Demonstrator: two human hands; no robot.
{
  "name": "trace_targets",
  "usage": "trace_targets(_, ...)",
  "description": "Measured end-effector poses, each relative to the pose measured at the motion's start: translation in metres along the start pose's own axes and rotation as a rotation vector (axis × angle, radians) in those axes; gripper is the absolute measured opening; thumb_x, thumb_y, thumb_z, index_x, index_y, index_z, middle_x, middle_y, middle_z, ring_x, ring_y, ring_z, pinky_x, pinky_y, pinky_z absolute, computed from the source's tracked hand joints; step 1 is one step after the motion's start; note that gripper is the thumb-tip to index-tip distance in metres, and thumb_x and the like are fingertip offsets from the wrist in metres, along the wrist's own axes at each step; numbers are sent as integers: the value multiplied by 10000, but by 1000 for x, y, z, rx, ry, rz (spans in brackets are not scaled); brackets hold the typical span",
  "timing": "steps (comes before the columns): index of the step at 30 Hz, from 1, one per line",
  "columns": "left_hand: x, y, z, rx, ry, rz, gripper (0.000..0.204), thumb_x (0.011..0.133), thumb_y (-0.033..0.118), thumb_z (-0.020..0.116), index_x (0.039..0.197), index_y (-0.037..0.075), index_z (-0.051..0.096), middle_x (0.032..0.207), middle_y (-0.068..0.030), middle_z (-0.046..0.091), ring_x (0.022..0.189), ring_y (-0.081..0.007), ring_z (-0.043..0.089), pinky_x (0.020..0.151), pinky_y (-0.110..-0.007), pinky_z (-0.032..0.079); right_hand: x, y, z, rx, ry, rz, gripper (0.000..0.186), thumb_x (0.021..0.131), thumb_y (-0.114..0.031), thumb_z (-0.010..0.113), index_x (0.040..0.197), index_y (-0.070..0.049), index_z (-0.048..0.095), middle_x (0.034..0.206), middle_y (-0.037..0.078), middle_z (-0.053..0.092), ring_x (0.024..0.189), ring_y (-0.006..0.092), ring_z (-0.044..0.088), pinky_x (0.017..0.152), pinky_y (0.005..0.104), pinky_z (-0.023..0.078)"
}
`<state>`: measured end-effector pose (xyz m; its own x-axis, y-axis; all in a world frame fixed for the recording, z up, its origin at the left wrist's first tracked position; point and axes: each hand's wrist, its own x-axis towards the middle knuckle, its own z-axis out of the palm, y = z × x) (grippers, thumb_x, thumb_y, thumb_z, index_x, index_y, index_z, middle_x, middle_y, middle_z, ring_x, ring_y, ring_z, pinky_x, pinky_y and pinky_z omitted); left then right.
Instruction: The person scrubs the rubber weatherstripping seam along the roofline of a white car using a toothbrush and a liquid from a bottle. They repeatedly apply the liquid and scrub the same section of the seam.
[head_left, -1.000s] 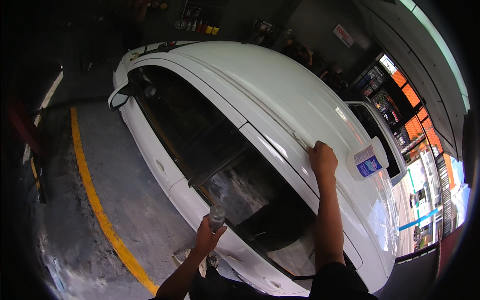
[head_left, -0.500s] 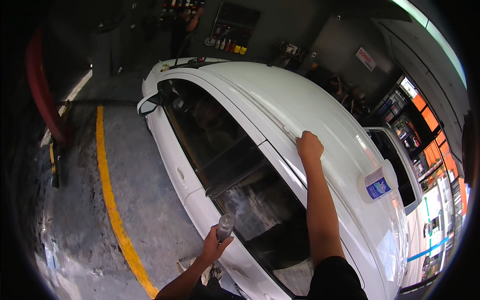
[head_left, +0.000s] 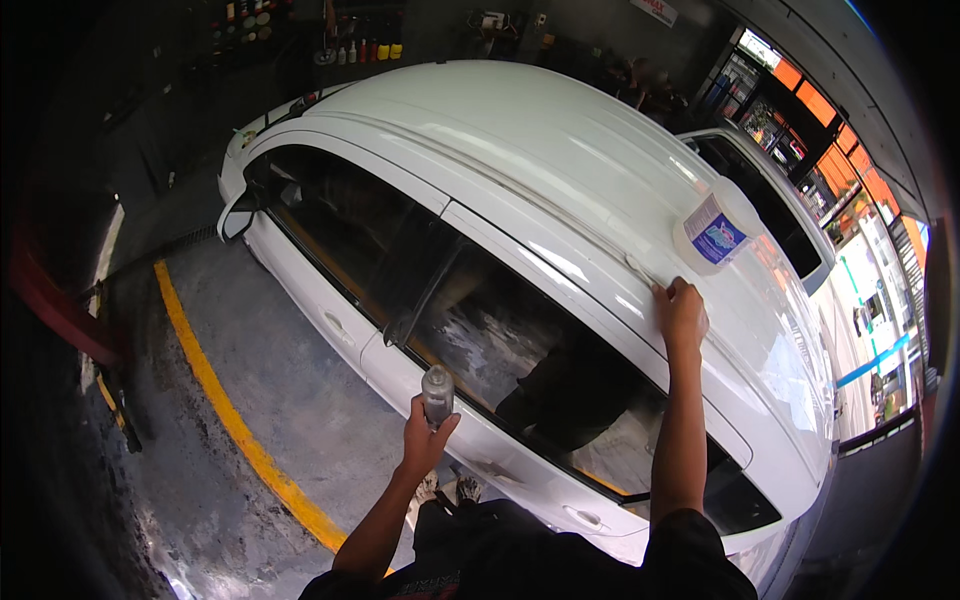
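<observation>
A small clear bottle (head_left: 437, 396) with grey contents is upright in my left hand (head_left: 428, 438), its fingers wrapped round it beside the white car's door. My right hand (head_left: 682, 312) is closed on a slim pale brush-like tool (head_left: 640, 271). The tool's front end rests along the groove at the near edge of the car roof (head_left: 520, 130); my fingers hide its rear end. Beyond my right hand, a white tub (head_left: 712, 232) with a blue and white label sits on the roof.
Dark side windows (head_left: 530, 350) and a door mirror (head_left: 238, 217) face me. A yellow line (head_left: 225, 405) crosses the grey floor at left, near a red post (head_left: 60, 310). Another vehicle (head_left: 765, 190) stands behind the car. Bottles (head_left: 365, 51) line the dark back wall.
My right hand and the pale tool have moved along the roof groove toward the car's rear. The view has shifted the same way. My left hand still holds the bottle.
</observation>
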<state>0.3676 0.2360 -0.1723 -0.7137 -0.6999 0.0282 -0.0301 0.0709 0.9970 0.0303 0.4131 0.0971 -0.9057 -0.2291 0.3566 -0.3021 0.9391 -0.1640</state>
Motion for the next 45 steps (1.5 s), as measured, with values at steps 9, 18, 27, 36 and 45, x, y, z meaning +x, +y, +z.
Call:
trace_targets(9,8,59,74,-207,-89,96,483,924,147,775,1291,13,491,1142,-105,640,1060,-184,612,960,-364,487,-5,37,0,731,-132,-96,337,970,-297,725,982,41,733,828,195,694,776,303,661,736,408,515)
trace_targets(18,-9,79,114,45,-260,55,564,875,38,762,1367,8,488,1208,-106,622,1131,-186,603,1011,-355,474,-174,158,5,1213,-526,110,198,1042,-111,657,1174,20,725,896,26,658,810,88,576,740,270,482)
trace_targets(27,-10,96,161,315,-309,329,595,781,-40,763,1339,65,586,1244,-133,598,1197,-295,605,1046,-381,474,-203,198,-53,892,-355,-105,168,947,-56,744,1108,-16,769,817,59,609,725,146,587,655,299,472)
trace_targets(36,-23,113,161,496,-215,496,610,742,-77,755,1314,78,609,1267,-145,597,1198,-336,608,1024,-408,503,-188,189,-80,510,-265,-470,180,889,-97,759,1064,-129,789,806,55,591,689,266,624,622,383,492)
trace_targets(45,-28,117,147,486,-63,520,612,719,-42,763,1298,109,635,1242,-127,593,1172,-353,579,963,-431,515,-175,164,-104,362,-167,-632,229,832,-67,787,1045,-150,799,785,31,581,665,231,617,586,385,481)
